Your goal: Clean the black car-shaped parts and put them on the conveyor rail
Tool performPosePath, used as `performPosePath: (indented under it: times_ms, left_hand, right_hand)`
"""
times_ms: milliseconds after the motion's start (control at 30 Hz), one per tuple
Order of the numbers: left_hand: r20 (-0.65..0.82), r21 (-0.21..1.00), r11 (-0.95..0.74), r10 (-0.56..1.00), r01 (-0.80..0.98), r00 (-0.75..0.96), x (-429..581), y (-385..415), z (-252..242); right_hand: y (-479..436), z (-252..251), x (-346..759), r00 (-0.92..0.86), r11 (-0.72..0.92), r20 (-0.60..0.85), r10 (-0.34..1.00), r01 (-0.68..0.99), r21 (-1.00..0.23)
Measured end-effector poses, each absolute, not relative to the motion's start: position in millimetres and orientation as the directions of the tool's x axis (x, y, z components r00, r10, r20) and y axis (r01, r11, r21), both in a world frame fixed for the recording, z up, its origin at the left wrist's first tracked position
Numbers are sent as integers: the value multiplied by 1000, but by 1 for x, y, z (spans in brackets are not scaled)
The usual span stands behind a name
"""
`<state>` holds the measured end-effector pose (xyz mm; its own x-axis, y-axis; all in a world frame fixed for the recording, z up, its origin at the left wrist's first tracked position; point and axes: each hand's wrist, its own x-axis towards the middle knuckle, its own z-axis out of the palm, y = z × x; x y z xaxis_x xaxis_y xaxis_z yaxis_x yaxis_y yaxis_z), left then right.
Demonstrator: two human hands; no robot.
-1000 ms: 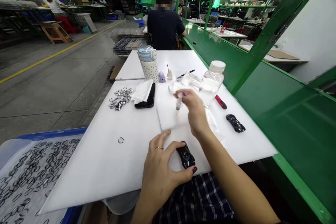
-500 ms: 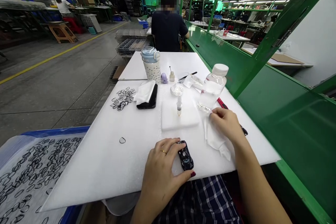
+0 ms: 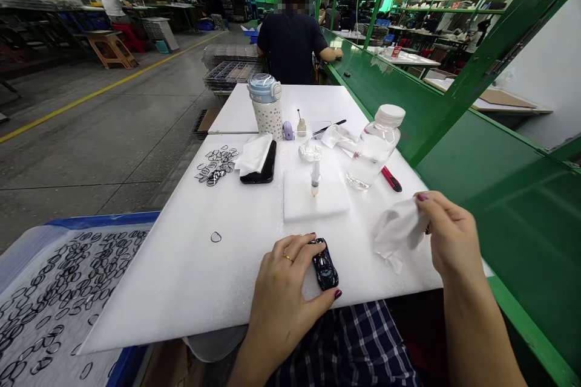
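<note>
My left hand (image 3: 290,281) rests on the white table top (image 3: 181,290) with its thumb and fingers at the two ends of a small black toy car (image 3: 325,266). At the right, my right hand (image 3: 454,233) pinches a white cloth (image 3: 397,230) by its upper corner, and the cloth hangs down over the table. Beyond the car a syringe (image 3: 315,181) lies with its tip on a white foam block (image 3: 295,208). A single thin black ring (image 3: 216,237) lies left of the car.
A clear bottle (image 3: 374,148), a red cutter (image 3: 391,179), a patterned tumbler (image 3: 267,112), a black phone (image 3: 261,174) under a tissue and a pile of black rings (image 3: 215,166) stand around. A blue-edged tray (image 3: 59,290) of rings is lower left. A person (image 3: 293,42) sits ahead.
My right hand has moved right and toward me, lifting the white cloth partly off the table. My left hand keeps its place at the toy car. The view has shifted slightly.
</note>
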<state>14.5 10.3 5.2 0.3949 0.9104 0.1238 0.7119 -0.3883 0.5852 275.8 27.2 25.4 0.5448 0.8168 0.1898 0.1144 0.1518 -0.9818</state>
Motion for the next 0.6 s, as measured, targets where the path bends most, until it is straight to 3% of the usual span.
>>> performPosePath:
  times_ms: [100,200,267,333,433,533,600]
  left_hand:
    - [115,586,-381,913,715,392,15,10,6]
    - [105,584,-376,914,720,392,14,11,5]
    - [107,584,-376,914,719,392,14,12,4]
    - [115,586,-377,915,718,386,13,11,4]
    - [117,593,-369,919,716,377,13,11,4]
    - [105,600,-359,921,715,375,14,11,4]
    - [101,603,-353,923,715,371,14,12,4]
  right_hand:
    - [26,37,274,713,325,251,655,34,-945]
    - [24,60,260,589,396,266,763,-102,-912]
    - [28,79,250,440,441,367,819,-76,-894]
    - [40,97,246,367,519,554,747,199,-831]
    - [75,119,255,230,511,807,543,672,-536]
    - [117,125,272,43,454,896,443,851,-265]
    - [137,118,279,-62,435,887,457,886,-162]
